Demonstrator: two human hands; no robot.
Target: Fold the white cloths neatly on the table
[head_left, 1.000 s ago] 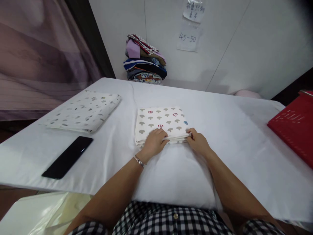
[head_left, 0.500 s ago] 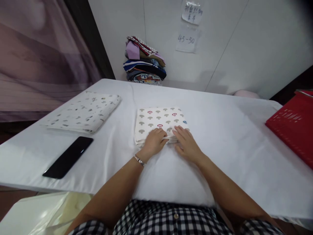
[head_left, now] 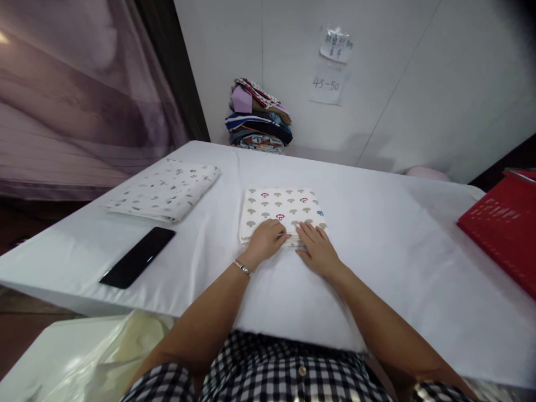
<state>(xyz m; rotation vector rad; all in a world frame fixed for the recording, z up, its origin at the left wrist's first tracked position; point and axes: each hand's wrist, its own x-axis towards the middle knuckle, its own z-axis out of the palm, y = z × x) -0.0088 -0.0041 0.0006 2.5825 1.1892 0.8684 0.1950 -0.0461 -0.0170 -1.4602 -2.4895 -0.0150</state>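
White fabric printed with grey-brown mushrooms, a few outlined in red and blue, makes up the folded rectangular cloth [head_left: 288, 205] that lies in front of the person on the white-draped surface [head_left: 389, 240]. At its near edge, the left hand [head_left: 267, 240] seems to pinch the stacked layers between thumb and fingers, while the right hand [head_left: 319, 248] rests with fingers extended across the top, gripping nothing. Judging by this, the step in hand is neatening the folded packet: aligning and pressing down the near edge. The next move calls for a steady left hold and a flat sweep of the right palm, so that the layers do not slip apart. Well apart to the left lie a white folded cloth with small scattered motifs [head_left: 167, 190] and a black rectangular phone [head_left: 138, 257].
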